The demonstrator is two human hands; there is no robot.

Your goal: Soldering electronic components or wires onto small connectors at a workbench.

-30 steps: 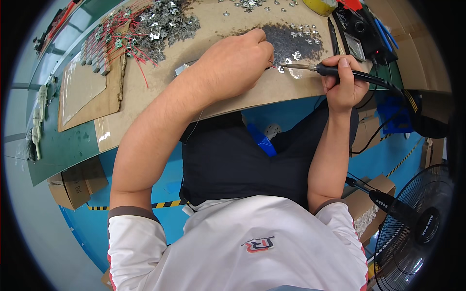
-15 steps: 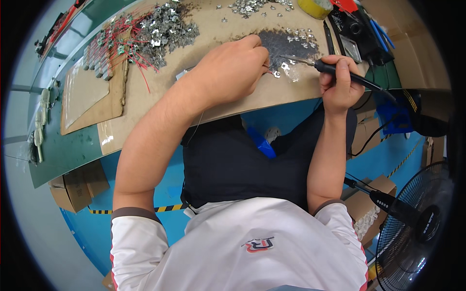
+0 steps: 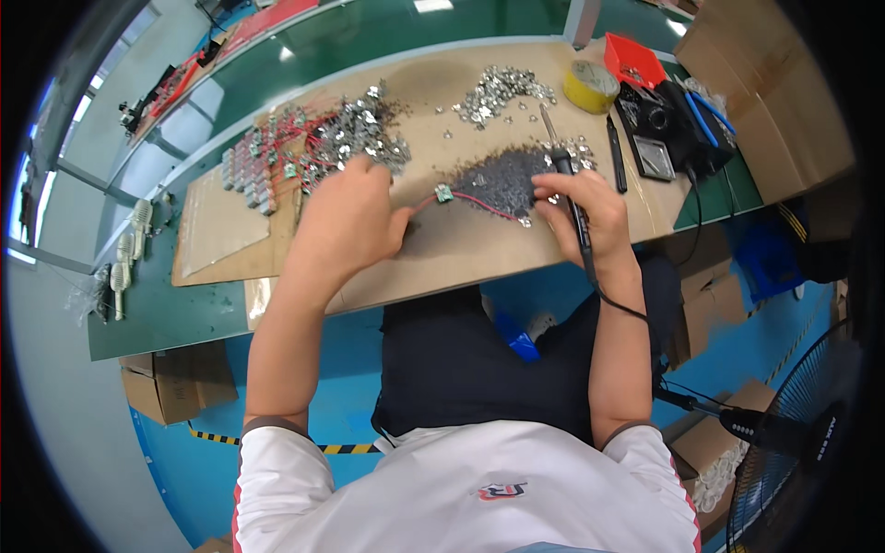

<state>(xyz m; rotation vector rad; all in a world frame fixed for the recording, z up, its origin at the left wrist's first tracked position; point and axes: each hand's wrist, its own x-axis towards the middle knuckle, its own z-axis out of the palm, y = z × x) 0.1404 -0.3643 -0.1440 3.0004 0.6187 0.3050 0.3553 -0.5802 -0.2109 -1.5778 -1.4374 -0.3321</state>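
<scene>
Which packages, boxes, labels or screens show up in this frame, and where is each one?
Brown cardboard boxes: on the blue floor under the bench's left end, closed.
Large brown cardboard cartons: beside the bench's right end, plain flat sides.
Small red plastic parts bin: far right of the bench, open-topped, square.
Screens: none visible.

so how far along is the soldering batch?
Done, apparently: wired boards with red leads piled at the bench's left. In hand: left hand pinches a small green board with a red wire; right hand grips the soldering iron. Left: loose metal parts heaped behind.
</scene>
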